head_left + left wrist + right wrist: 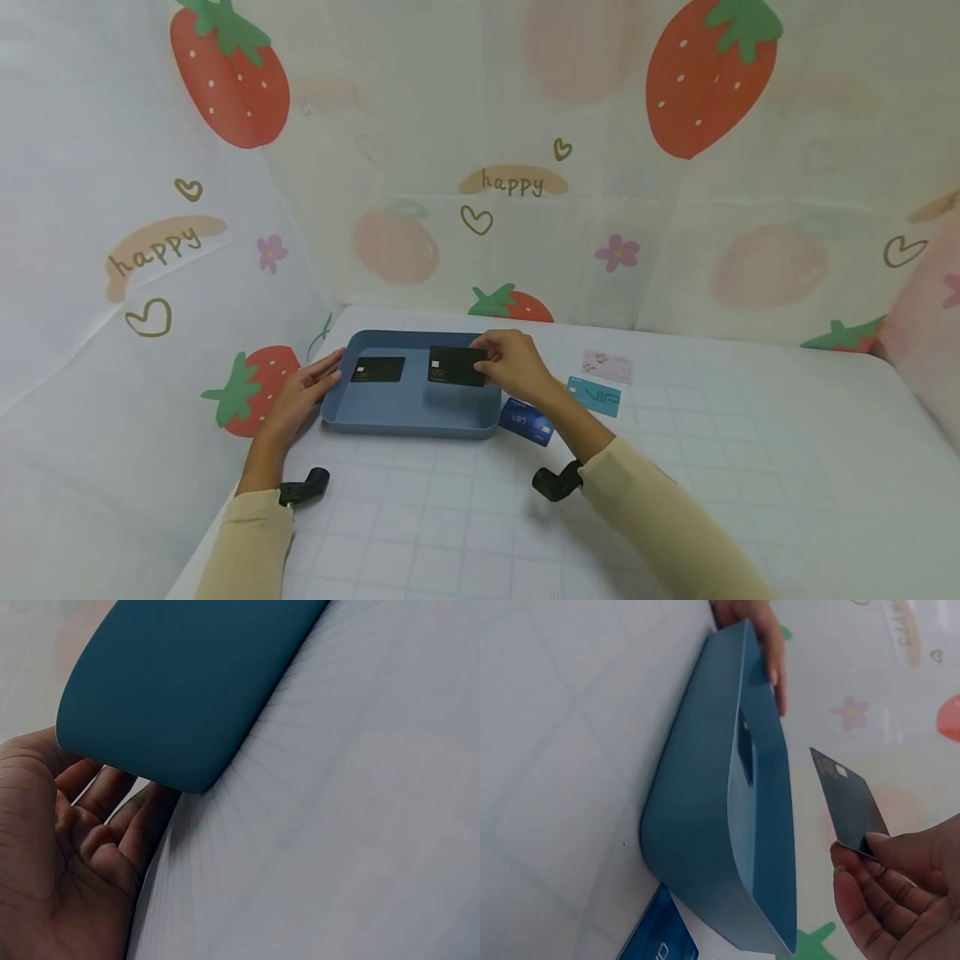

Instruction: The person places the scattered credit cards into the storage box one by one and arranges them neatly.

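Reaching forward: beige cloth sleeves (667,517), matte, lightly creased; black, rounded wrist devices (555,485) at the cuffs.

Ground: white table covering (450,517), smooth, with a faint grey grid.

Left hand (296,402): touching the left rim of a grey-blue, round-cornered rectangular tray (390,412), fingers extended rather than clenched. Judgement: a light steadying touch serves; a harder push could slide the tray.

Right hand (517,364): narrow grip, thumb and fingertips pinching the right end of a black rectangular card (453,365) with pale chip and VIP lettering. Card held above the tray's right half, apart from its floor. Judgement: best kept by that one end, chip uncovered, nearly level, and clear of its neighbour; any lowering wants the free edge first, lest fingertips be caught beneath.

Tray, material: matte, apparently plastic; flat floor, low smooth walls, thin rim.

Cards, all thin, apparently stiff, round-cornered: one glossy deep-blue (527,422), just beside the tray's right end, angled; one teal with pale lettering (600,397); one black, flat on the tray floor at left (378,369); one pale pink, patterned (611,367), farthest.

Backdrop (435,167): white hanging sheet, softly creased, strawberry print.
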`<move>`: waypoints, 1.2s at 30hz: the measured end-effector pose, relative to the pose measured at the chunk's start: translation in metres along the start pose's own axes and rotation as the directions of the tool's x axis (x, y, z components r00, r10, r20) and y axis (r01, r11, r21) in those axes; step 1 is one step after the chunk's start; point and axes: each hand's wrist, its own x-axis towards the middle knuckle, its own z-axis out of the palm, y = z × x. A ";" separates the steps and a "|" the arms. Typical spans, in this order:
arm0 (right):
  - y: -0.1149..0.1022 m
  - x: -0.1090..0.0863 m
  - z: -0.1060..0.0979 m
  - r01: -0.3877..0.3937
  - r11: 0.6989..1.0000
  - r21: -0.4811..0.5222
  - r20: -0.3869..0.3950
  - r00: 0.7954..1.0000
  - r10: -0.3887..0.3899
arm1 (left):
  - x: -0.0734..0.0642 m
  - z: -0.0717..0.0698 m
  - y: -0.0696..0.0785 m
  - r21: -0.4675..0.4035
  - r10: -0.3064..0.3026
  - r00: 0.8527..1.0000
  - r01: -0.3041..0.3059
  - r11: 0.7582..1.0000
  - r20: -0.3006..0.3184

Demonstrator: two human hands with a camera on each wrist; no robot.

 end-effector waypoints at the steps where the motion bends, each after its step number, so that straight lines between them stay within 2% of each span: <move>1: 0.000 0.002 0.002 -0.003 1.000 0.005 0.001 1.000 0.003 | 0.000 0.000 0.000 -0.001 0.001 1.000 -0.001 1.000 0.000; 14: 0.005 0.022 0.024 -0.005 1.000 0.012 -0.013 1.000 0.005 | 0.001 -0.002 -0.001 0.002 0.004 1.000 -0.004 1.000 0.008; 25: 0.009 0.037 0.045 -0.086 0.996 -0.014 0.004 0.996 0.086 | 0.000 -0.002 -0.002 0.004 0.014 1.000 -0.014 1.000 0.007; 36: 0.017 0.046 0.054 -0.096 0.995 -0.032 0.009 0.995 0.097 | 0.001 -0.002 -0.001 -0.012 0.014 1.000 -0.014 1.000 0.012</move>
